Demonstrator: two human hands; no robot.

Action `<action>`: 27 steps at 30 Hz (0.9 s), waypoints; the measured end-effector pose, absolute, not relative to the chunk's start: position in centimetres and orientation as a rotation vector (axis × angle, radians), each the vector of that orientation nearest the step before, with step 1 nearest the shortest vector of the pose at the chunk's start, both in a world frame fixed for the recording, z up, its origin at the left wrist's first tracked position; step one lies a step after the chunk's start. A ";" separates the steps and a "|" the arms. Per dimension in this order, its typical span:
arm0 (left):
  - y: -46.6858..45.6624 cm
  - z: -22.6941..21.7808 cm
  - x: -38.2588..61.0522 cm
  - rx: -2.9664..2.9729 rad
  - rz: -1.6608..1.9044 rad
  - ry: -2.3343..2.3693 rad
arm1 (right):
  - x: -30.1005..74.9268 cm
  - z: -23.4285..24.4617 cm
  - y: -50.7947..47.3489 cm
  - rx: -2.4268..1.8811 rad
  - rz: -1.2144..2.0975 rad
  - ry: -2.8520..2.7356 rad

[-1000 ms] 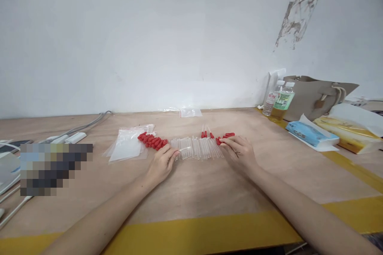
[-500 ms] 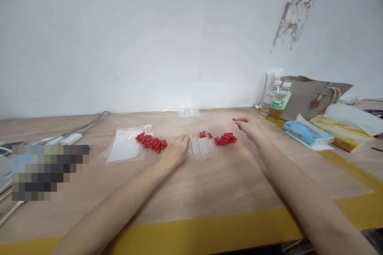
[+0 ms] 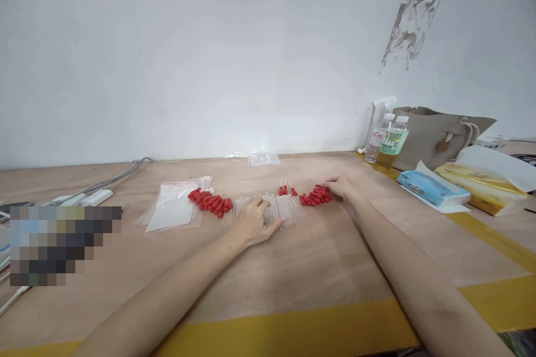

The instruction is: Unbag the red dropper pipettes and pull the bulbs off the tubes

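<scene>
A row of thin clear tubes (image 3: 288, 209) lies side by side on the table. Over its left part rests my left hand (image 3: 254, 222), thumb apart from the fingers, holding nothing I can see. My right hand (image 3: 340, 185) reaches the right pile of red rubber bulbs (image 3: 312, 196), its fingertips closed on a red rubber bulb (image 3: 320, 186) at the pile's upper edge. Behind the tubes lie three assembled droppers (image 3: 286, 188), red bulbs towards me and clear tips away. Another pile of red bulbs (image 3: 211, 201) sits left of the tubes.
Clear zip bags (image 3: 170, 212) are stacked at left, and another bag (image 3: 264, 160) lies by the wall. At right stand two bottles (image 3: 391, 142), a grey handbag (image 3: 431, 139) and tissue packs (image 3: 433, 187). Cables (image 3: 113, 175) and a pixelated patch are at far left.
My right hand has come down and left to the right pile with its red bulb. My left hand has spread its thumb and moved slightly nearer to me over the tubes.
</scene>
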State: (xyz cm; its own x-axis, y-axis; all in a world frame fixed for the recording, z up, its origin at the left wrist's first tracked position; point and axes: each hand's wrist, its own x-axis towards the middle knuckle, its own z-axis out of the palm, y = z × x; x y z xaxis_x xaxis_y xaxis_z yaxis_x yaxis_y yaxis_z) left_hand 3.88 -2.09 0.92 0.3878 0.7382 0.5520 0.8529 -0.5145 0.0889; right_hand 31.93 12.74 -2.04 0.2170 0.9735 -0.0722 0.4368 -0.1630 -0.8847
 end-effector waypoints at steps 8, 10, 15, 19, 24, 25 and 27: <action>-4.8 0.0 0.0 -2.469 -0.958 -1.288 | 31.8 -1.2 12.5 -1.812 0.866 -1.385; -4.7 -0.2 -0.3 -2.445 -1.036 -1.334 | 31.8 -0.9 12.2 -1.826 0.801 -1.404; -4.2 -0.2 -0.2 -2.439 -1.074 -1.360 | 31.1 0.8 11.3 -1.876 0.537 -1.492; -4.3 -0.4 -0.2 -2.437 -1.075 -1.354 | 28.0 3.0 10.8 -1.899 0.429 -1.694; -4.4 -0.5 -0.4 -2.442 -1.064 -1.361 | 22.8 4.0 10.7 -2.067 0.528 -1.904; -4.4 -0.5 -0.4 -2.442 -1.060 -1.362 | 22.1 4.0 10.7 -2.110 0.568 -1.928; -4.3 -0.6 -0.4 -2.440 -1.057 -1.362 | 21.1 3.8 10.8 -2.188 0.641 -1.958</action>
